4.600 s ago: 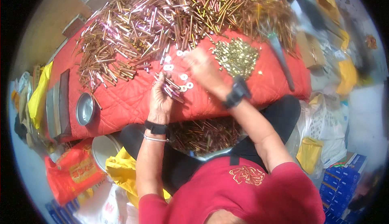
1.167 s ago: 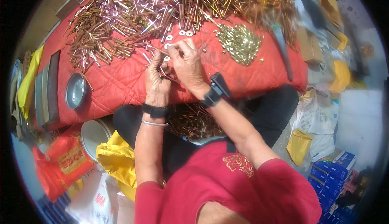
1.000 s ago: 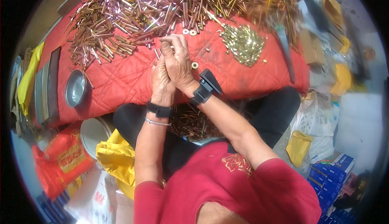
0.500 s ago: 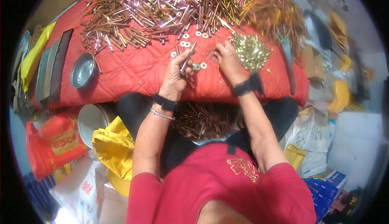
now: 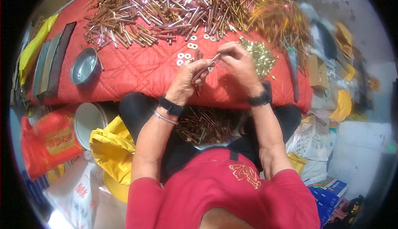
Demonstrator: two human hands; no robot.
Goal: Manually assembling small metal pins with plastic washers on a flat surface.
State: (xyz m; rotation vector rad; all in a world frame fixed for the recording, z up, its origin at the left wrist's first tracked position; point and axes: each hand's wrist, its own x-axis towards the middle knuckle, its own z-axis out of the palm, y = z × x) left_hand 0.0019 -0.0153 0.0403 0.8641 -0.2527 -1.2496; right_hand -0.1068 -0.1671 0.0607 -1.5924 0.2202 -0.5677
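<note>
My left hand [image 5: 185, 80] is closed around a thin copper-coloured metal tube [image 5: 214, 58], which tilts up to the right. The fingertips of my right hand [image 5: 241, 63] are pinched together at the tube's upper end; anything small between them is hidden. Just beyond my left hand, a few more metal tubes [image 5: 197, 55] lie on the red quilted cover [image 5: 137, 69]. Several flat metal washers [image 5: 180, 56] are scattered to the left of and beyond my left hand. A heap of small shiny gold-coloured pieces [image 5: 260, 59] lies right beside my right hand.
A large pile of metal tubes [image 5: 166, 7] spreads across the far side. At the left stand a metal bowl [image 5: 84, 65] and dark flat boards [image 5: 54, 65]. More tubes [image 5: 203, 125] fill a container between my legs. A cardboard box [image 5: 317, 68] sits at the right.
My right hand has moved from beside the gold-coloured heap to the tube's end. My left hand has shifted slightly right, and the tube now leans more to the right.
</note>
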